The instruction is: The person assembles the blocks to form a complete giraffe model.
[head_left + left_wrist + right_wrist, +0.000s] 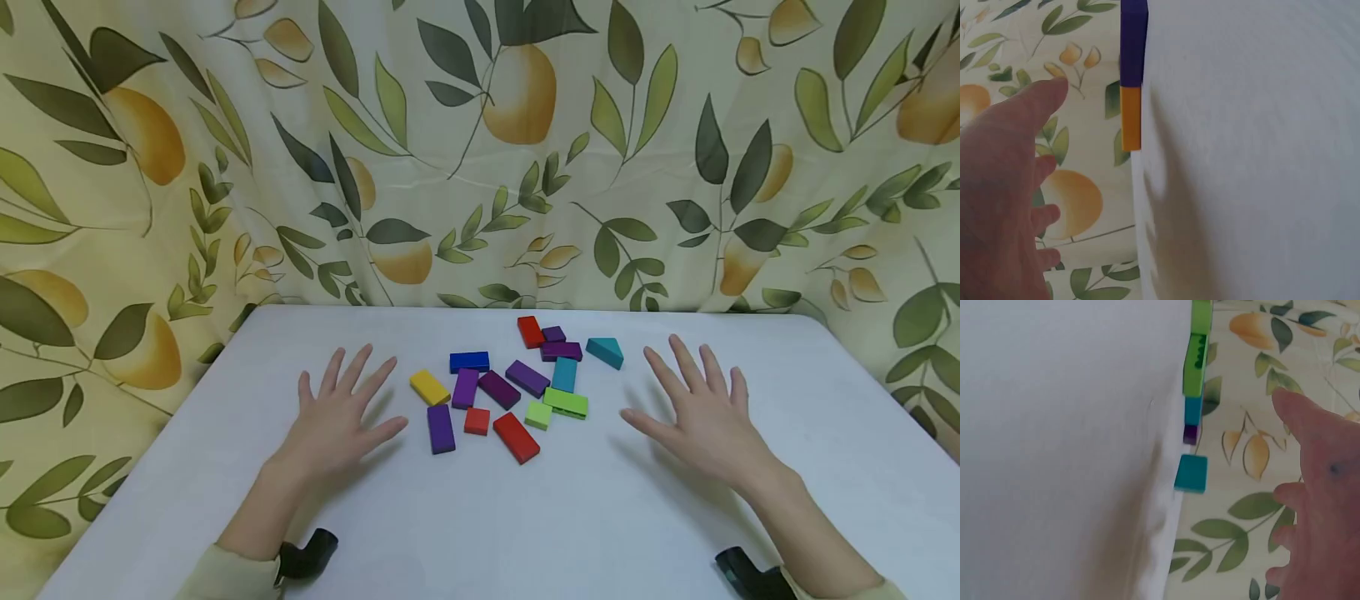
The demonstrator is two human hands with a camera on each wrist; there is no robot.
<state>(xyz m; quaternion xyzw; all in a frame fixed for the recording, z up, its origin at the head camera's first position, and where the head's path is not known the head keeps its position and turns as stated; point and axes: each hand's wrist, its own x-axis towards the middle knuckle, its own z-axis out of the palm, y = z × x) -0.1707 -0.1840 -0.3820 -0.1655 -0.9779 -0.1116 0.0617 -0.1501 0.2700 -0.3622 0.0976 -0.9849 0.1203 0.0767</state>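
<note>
White table (pixel 600 517) against a leaf-and-fruit patterned curtain (pixel 480 150), cluster of coloured blocks (pixel 517 383) near the table's far edge at its middle, left hand (pixel 337 421) and right hand (pixel 701 412) flanking it, fingers spread wide, holding nothing, yellow block (pixel 429 387) nearest the left hand, teal wedge (pixel 604 352) nearest the right.

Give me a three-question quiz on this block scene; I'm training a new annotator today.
1. True or false: the left hand grips a block.
2. Which block lies nearest the right hand: A the yellow block, B the teal wedge, C the blue block?
3. Fill in: both hands hover over the ___ table, fingers spread.

Key: 1 false; 2 B; 3 white.
</note>
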